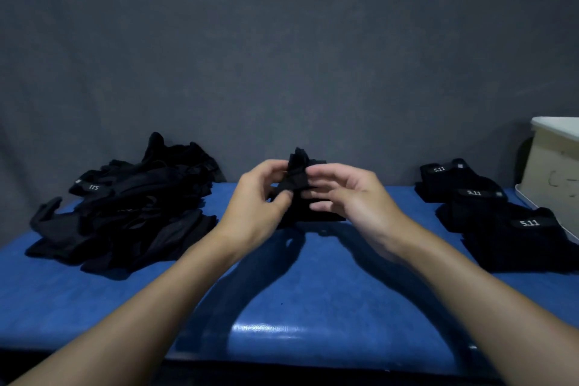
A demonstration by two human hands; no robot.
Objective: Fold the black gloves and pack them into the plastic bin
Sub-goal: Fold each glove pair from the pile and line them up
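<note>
A black glove [299, 174] is held up at the middle of the blue table, bunched between both hands. My left hand [255, 200] pinches its left side with curled fingers. My right hand [351, 197] grips its right side, thumb on top. The glove's lower part drapes down to the table between the hands. A loose heap of black gloves [125, 213] lies at the left. Three folded gloves [488, 210] with white "5.11" labels lie in a row at the right. The pale plastic bin [551, 166] stands at the far right edge.
The blue table [297, 291] has bare surface in front of my hands, down to its near edge. A grey wall stands right behind the table. The bin is partly cut off by the frame's right side.
</note>
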